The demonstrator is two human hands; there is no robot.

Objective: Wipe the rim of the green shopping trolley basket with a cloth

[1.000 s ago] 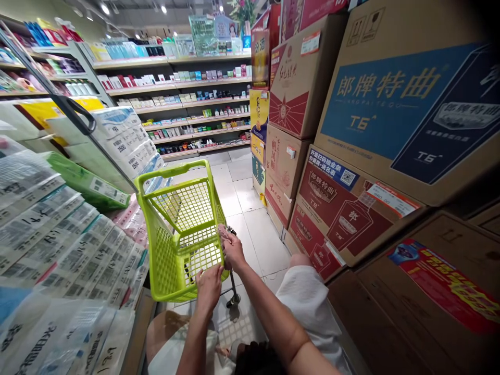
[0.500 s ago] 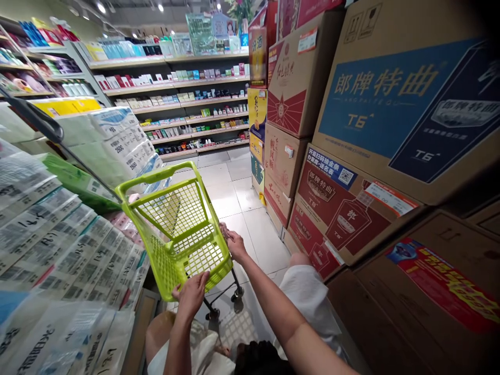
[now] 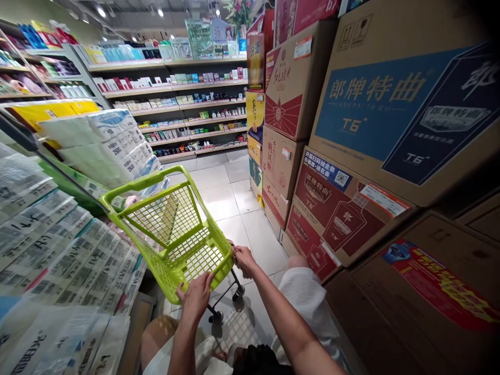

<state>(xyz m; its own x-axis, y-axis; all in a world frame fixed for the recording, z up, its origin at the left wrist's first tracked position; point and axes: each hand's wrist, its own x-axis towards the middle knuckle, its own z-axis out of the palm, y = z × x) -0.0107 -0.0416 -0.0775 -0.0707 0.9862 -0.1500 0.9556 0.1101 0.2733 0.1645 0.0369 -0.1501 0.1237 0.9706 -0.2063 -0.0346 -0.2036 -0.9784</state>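
A lime-green shopping cart [image 3: 203, 227] with a mesh basket stands tilted in front of me. Its black-framed wheels [image 3: 238, 293] rest on the tiled floor. My left hand [image 3: 196, 294] is closed on the near rim, fingers over the edge and thumb at the corner. At the right-hand side of the basket, my right hand [image 3: 244, 261] has its fingers closed together. A small brownish bit shows at its fingertips; I cannot tell whether that is a held thing or part of the hand. A dark handle bar [image 3: 70, 174] slants from the cart to the upper left.
Stacked cartons [image 3: 353, 224] line the right side. Wrapped paper packs [image 3: 66, 245] are piled on the left, with larger white packs [image 3: 103, 143] behind. Shelves [image 3: 175, 107] of small boxes and tubes cross the far end of the tiled aisle [image 3: 238, 224].
The cart's upper end and handle have shifted a little left and down in view. My right hand has moved slightly right and down, staying by the basket's side. My left hand keeps its hold.
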